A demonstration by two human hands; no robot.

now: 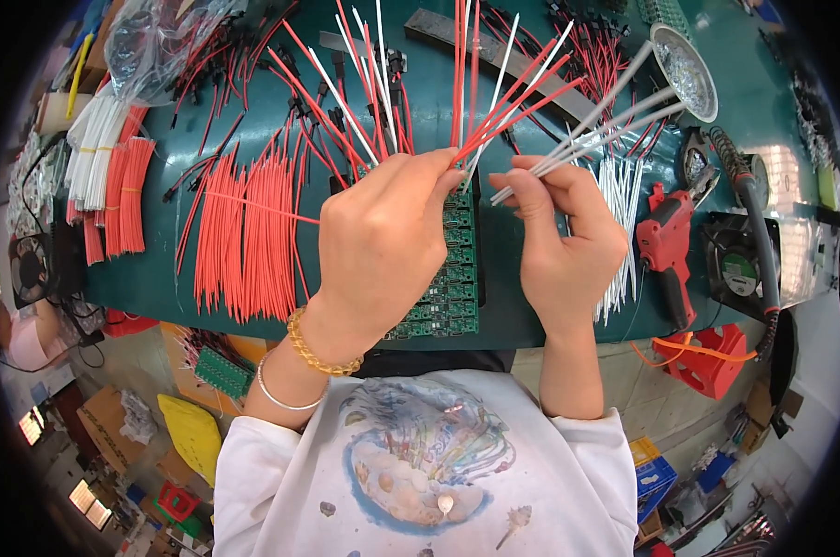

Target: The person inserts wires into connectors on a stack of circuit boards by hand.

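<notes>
My left hand (pixel 378 246) is closed, thumb and forefinger pinched on the lower ends of several red wires (pixel 531 88) that fan up to the right. These fingertips are over a green circuit board panel (pixel 460 246), partly covered by the hand. More red and white wires rise from behind the hand; their lower ends are hidden. To the right of the panel, my right hand (pixel 573 246) pinches several white wires (pixel 615 116) slanting up to the right. Cut red wires (pixel 269 246) lie in a dense row left of my left hand. Loose white wires (pixel 615 283) lie beside my right wrist.
A red pistol-shaped tool (pixel 666 237) lies at right, near a black fan (pixel 740 265) and a thick corded handle (pixel 754 204). Behind are a round metal dish (pixel 689 74), a metal bar (pixel 438 30) and connector leads. Tied wire bundles (pixel 127 190) and a clear bag (pixel 155 51) occupy the left.
</notes>
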